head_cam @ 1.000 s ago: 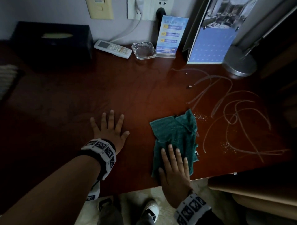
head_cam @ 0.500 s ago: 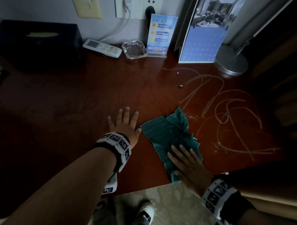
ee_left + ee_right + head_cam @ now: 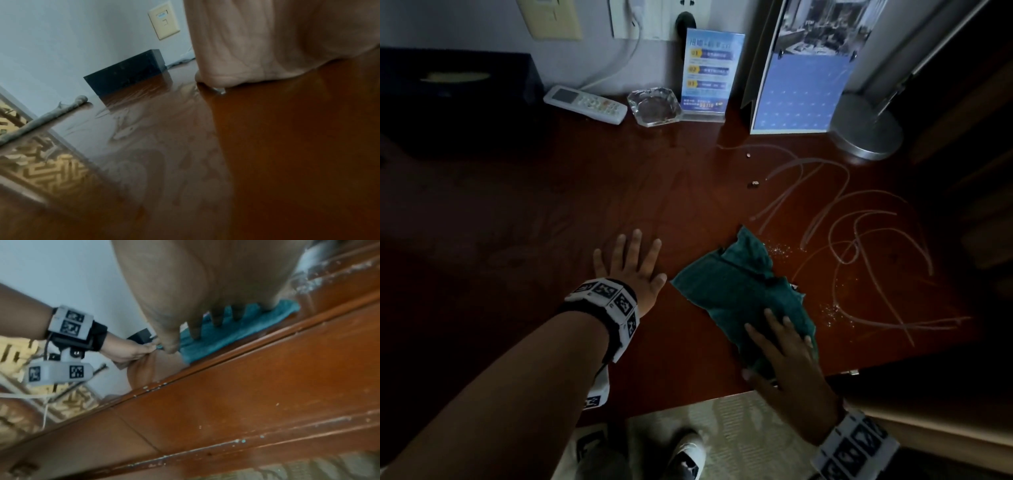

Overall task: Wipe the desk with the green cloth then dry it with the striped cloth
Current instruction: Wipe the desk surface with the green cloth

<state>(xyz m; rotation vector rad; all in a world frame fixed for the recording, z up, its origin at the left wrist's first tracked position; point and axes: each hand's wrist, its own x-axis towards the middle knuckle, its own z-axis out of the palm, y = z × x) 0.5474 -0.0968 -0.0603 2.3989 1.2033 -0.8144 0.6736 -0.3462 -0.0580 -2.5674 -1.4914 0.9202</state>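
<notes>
We see a reddish-brown desk (image 3: 551, 212) carrying a crumpled green cloth (image 3: 743, 294), pinned near the front edge under our flat right hand (image 3: 787, 366). Left of that press, our left hand (image 3: 633, 270) lies flat on bare wood. Beyond it, pale looping streaks (image 3: 859, 246) and crumbs (image 3: 777, 249); farther back, a remote (image 3: 585, 103), glass ashtray (image 3: 654, 107), black box (image 3: 458, 89) and lamp base (image 3: 866, 126)

Head view looks steeply down on the desk (image 3: 585, 192) from above. Left wrist view skims low across its surface toward the wall. Right wrist view sits at the front edge, close. All share the desktop.
</notes>
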